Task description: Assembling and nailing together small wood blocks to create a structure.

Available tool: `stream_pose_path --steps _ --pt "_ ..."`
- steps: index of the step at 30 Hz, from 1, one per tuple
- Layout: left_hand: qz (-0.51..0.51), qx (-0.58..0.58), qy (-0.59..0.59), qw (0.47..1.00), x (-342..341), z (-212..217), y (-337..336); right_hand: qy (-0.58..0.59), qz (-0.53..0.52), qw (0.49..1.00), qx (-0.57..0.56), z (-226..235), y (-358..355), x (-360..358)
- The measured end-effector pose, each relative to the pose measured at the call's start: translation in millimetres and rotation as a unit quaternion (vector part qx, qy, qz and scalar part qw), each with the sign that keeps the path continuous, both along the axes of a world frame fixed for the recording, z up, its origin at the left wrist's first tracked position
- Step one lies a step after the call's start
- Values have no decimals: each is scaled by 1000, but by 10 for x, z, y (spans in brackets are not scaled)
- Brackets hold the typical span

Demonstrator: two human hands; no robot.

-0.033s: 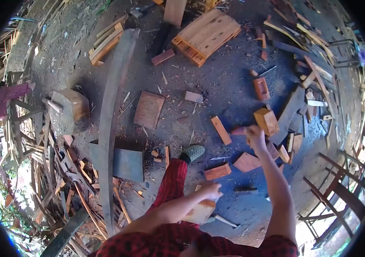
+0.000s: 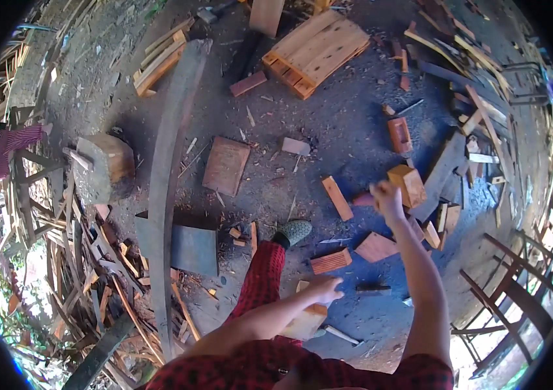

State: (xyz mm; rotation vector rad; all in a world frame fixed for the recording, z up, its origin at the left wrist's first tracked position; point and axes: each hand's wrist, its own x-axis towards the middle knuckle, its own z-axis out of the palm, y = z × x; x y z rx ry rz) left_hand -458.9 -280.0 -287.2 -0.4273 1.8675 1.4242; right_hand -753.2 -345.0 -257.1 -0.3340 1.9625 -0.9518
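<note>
the left hand [image 2: 326,288] rests flat, fingers spread, on a pale wood block [image 2: 305,321] at the knee, steadying it. the right hand [image 2: 385,197] is raised with fingers closed, contents unclear. the block looks uncut so far.

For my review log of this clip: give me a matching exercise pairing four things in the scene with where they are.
Things:
1. left hand
2. right hand
3. wooden pallet
4. long curved plank

Places:
A. far across the yard, top centre
B. raised out in front, close to an orange-brown wooden block
C. on a pale wooden block close to the body
D. lying along the ground on the left

Pairs: 1-C, 2-B, 3-A, 4-D
</note>
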Motion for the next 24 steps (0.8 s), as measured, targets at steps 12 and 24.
stream_pose_path --steps 12,24 --pt "121 43 25 991 -561 68 -602 -118 -150 977 -92 -1759 -2845 -793" --pt "137 122 6 983 -638 97 -793 -116 -330 926 -144 -2353 -3626 -1253"
